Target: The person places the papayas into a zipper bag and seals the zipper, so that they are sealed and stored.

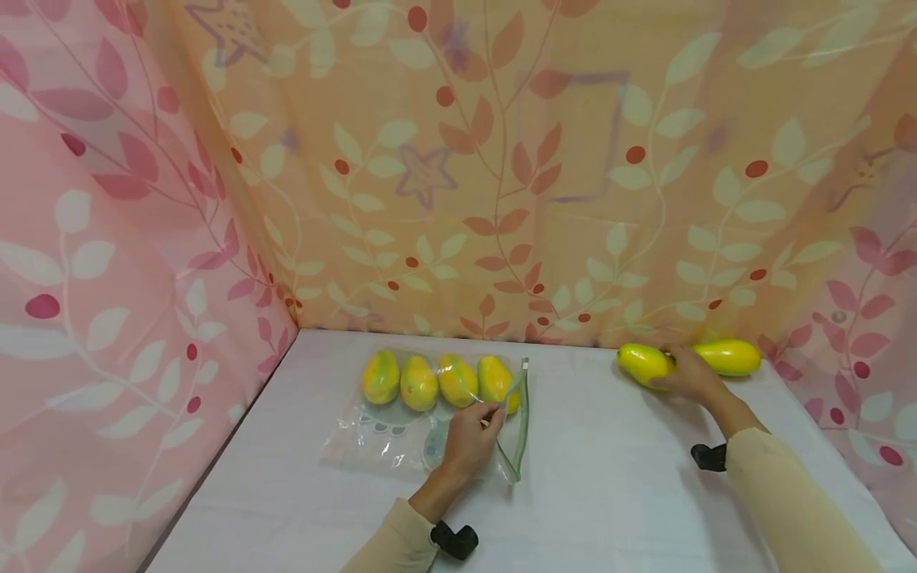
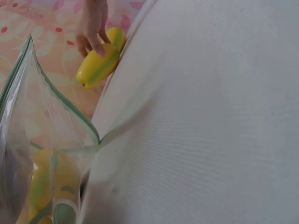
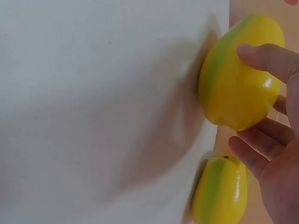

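Note:
My left hand (image 1: 470, 439) pinches the upper edge of a clear zip bag (image 1: 394, 446) with a green closure strip (image 1: 525, 422), and the bag's mouth gapes toward the right. Inside lie several yellow papayas (image 1: 419, 383) in a row, seen through the plastic. Over at the back right, my right hand (image 1: 691, 376) grips a yellow papaya (image 1: 642, 364) with a green stripe; in the right wrist view the thumb lies across this papaya (image 3: 238, 74). Another papaya (image 1: 729, 358) lies just beyond that hand.
A white-covered table (image 1: 587, 477) bears everything. Patterned curtains hang behind it (image 1: 458, 199) and along the left side (image 1: 107, 278). Black wrist cameras sit on both wrists, the left one (image 1: 455, 541) low over the table.

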A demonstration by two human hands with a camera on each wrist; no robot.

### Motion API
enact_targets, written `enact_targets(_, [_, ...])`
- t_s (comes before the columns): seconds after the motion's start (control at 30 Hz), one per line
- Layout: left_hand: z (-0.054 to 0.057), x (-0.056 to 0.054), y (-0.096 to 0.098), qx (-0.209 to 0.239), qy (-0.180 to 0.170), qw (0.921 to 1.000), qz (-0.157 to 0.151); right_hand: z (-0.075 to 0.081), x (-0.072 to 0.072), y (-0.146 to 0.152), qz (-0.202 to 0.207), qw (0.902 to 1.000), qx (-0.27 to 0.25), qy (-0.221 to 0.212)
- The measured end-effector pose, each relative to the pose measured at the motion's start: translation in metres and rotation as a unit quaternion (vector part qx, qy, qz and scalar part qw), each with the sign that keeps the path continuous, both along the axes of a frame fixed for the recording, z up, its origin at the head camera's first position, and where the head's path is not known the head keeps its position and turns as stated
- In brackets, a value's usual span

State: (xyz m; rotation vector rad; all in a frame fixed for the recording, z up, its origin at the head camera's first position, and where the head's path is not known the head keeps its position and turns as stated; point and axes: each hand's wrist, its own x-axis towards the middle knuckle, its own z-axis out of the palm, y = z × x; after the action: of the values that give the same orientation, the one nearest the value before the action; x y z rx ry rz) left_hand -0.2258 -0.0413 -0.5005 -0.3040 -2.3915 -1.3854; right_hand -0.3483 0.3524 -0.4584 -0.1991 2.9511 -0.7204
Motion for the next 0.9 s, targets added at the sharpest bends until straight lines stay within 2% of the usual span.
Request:
enact_targets(0.17, [-0.001,-0.001,0.0,0.001,-0.002,1.0,0.002,-0.002,0.005,-0.002,0.001,0.9995,-0.019,0.023])
enact_targets(0.57, [-0.002,0.0,0.001,0.001,-0.001,1.0,0.002,-0.004,0.019,-0.005,-0.008,0.9975,-0.061,0.036])
enact_targets(0.9, [-0.001,0.001,0.002,0.003,-0.006,1.0,0.002,-0.002,0.03,-0.011,-0.017,0.998,-0.053,0.03])
